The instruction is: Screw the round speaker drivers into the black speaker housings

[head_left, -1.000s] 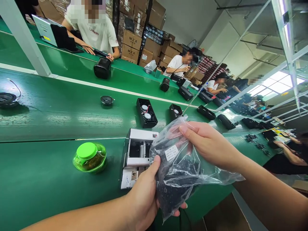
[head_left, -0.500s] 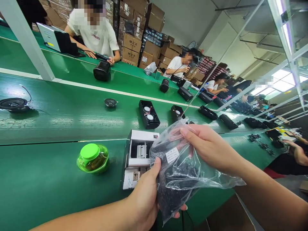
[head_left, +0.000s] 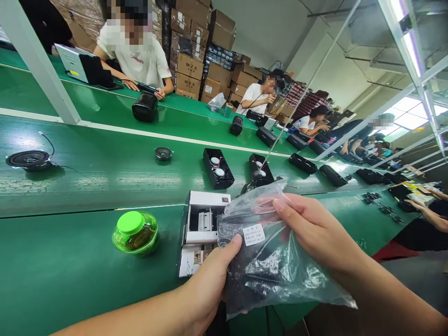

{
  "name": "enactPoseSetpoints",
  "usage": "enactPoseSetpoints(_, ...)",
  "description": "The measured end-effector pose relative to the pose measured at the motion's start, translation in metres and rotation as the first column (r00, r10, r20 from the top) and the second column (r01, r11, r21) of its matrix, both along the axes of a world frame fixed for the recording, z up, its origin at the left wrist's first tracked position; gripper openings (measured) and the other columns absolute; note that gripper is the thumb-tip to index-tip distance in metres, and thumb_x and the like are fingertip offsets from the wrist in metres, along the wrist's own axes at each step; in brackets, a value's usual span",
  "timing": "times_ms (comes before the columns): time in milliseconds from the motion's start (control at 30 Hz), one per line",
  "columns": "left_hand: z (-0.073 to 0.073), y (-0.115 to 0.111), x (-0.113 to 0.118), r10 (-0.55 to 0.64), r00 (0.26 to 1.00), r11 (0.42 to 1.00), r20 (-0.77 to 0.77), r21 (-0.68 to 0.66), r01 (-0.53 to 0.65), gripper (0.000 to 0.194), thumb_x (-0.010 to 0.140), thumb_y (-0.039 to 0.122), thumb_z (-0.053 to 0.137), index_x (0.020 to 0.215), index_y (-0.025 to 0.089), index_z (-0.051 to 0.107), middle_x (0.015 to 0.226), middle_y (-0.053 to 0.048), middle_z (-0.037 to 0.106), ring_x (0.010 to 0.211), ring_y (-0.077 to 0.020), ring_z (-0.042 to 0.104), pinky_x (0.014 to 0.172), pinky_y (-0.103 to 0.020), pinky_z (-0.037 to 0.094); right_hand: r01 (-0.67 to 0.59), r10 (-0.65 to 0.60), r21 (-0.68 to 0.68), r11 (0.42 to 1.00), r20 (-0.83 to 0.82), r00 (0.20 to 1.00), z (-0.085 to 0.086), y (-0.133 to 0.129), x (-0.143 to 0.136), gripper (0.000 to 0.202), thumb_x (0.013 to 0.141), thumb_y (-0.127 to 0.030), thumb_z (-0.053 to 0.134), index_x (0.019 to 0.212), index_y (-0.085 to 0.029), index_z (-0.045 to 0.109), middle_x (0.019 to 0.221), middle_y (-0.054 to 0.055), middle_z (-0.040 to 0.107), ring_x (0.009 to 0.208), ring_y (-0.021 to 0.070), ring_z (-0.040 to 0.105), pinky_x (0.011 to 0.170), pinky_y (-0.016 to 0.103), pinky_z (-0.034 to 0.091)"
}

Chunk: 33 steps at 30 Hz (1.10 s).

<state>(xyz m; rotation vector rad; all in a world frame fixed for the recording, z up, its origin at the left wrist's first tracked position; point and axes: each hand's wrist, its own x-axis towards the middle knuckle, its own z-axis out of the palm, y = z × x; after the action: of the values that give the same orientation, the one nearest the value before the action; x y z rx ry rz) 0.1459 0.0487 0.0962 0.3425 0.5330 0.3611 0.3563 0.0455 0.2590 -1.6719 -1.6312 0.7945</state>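
Between my hands is a clear plastic bag (head_left: 273,266) filled with small dark pieces too fine to make out, with a white printed label (head_left: 254,234) on its front. My left hand (head_left: 213,275) grips the bag's lower left side, thumb on top and fingers mostly hidden beneath. Near the bag's upper edge my right hand (head_left: 308,219) pinches the plastic between thumb and fingers. Just behind the bag stands a white and black bench machine (head_left: 203,237), partly covered by the bag and my left hand. A jar with a bright green lid (head_left: 131,223) sits to its left.
Along the green belt (head_left: 105,186) lie a large speaker (head_left: 28,159), a small speaker (head_left: 163,153) and black speaker housings (head_left: 218,168). A white frame post (head_left: 45,70) rises at left. Co-workers (head_left: 135,58) sit across the line, with stacked cartons (head_left: 189,67) behind.
The bag has been spread flatter and its label now faces me more squarely. My right hand has shifted slightly right and down. The large speaker has moved right along the belt.
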Motion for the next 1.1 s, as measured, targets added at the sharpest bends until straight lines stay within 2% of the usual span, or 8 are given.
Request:
enactPoseSetpoints(133,-0.002,0.004,-0.004,-0.035,0.998,0.996,-0.06,0.078,0.04,0.101,0.082,0.095,0.108,0.153,0.026,0.092,0.162,-0.015,0.093,0.15,-0.0431,0.088,0.124,-0.053,0.072,0.094,-0.093,0.049,0.994,-0.023,0.995,-0.009,-0.028,0.002,0.059,0.123,-0.081,0.074,0.132,-0.033,0.107,0.117,0.013,0.102,0.089,0.0245,0.094,0.06,0.024,0.071)
enactPoseSetpoints(233,-0.003,0.006,-0.006,-0.071,0.996,0.99,-0.058,0.116,0.077,0.105,0.079,0.095,0.11,0.156,0.025,0.091,0.165,-0.016,0.091,0.159,-0.0467,0.083,0.14,-0.06,0.064,0.169,-0.165,0.063,0.984,-0.057,0.985,-0.017,-0.046,0.001,0.058,0.123,-0.079,0.074,0.129,-0.032,0.108,0.125,0.016,0.103,0.095,0.029,0.096,0.063,0.029,0.075)
enactPoseSetpoints(367,-0.003,0.002,-0.007,-0.083,0.995,0.985,-0.061,0.144,0.091,0.108,0.079,0.096,0.108,0.158,0.025,0.091,0.169,-0.016,0.089,0.167,-0.0473,0.078,0.146,-0.062,0.058,0.228,-0.223,0.024,0.973,-0.13,0.966,-0.023,-0.057,-0.001,0.062,0.122,-0.083,0.074,0.13,-0.03,0.107,0.125,0.017,0.102,0.1,0.0338,0.097,0.066,0.035,0.076)
enactPoseSetpoints(500,0.005,-0.003,-0.006,-0.082,0.996,0.983,-0.041,0.161,0.087,0.106,0.082,0.099,0.103,0.159,0.027,0.09,0.174,-0.015,0.087,0.172,-0.0469,0.075,0.151,-0.063,0.053,0.265,-0.259,0.035,0.964,-0.131,0.957,-0.017,-0.053,-0.003,0.067,0.117,-0.088,0.078,0.123,-0.028,0.107,0.12,0.017,0.102,0.086,0.028,0.09,0.064,0.033,0.073)
enactPoseSetpoints(700,0.008,-0.002,-0.008,-0.017,1.0,0.974,-0.022,0.227,0.021,0.104,0.081,0.098,0.105,0.155,0.026,0.092,0.176,-0.016,0.085,0.175,-0.0459,0.073,0.156,-0.062,0.048,0.194,-0.183,0.06,0.979,-0.154,0.971,-0.016,-0.042,-0.002,0.069,0.115,-0.091,0.081,0.123,-0.028,0.107,0.115,0.017,0.102,0.086,0.0274,0.092,0.061,0.03,0.068)
enactPoseSetpoints(800,-0.002,0.0,-0.009,0.001,0.998,0.964,-0.06,0.265,0.015,0.104,0.085,0.099,0.101,0.157,0.025,0.091,0.171,-0.017,0.088,0.168,-0.0459,0.078,0.152,-0.065,0.053,0.18,-0.163,0.099,0.979,-0.158,0.974,-0.027,-0.049,0.0,0.061,0.119,-0.084,0.078,0.125,-0.03,0.107,0.122,0.017,0.103,0.097,0.0323,0.096,0.066,0.035,0.074)
enactPoseSetpoints(967,-0.018,0.004,-0.004,0.076,0.991,0.904,-0.114,0.426,-0.02,0.114,0.078,0.11,0.099,0.148,0.021,0.093,0.156,-0.021,0.094,0.15,-0.0481,0.087,0.141,-0.067,0.063,0.273,-0.207,0.205,0.94,-0.294,0.933,-0.058,-0.076,0.001,0.044,0.121,-0.072,0.082,0.125,-0.036,0.107,0.116,0.014,0.103,0.103,0.0364,0.1,0.102,0.05,0.086)
enactPoseSetpoints(1100,-0.013,0.01,-0.006,0.145,0.979,0.8,-0.142,0.599,-0.032,0.118,0.075,0.114,0.097,0.145,0.019,0.094,0.148,-0.023,0.095,0.148,-0.0519,0.086,0.138,-0.07,0.064,0.379,-0.214,0.271,0.885,-0.487,0.847,-0.088,-0.097,0.001,0.033,0.118,-0.062,0.089,0.126,-0.037,0.108,0.12,0.016,0.104,0.105,0.0368,0.102,0.087,0.044,0.087)
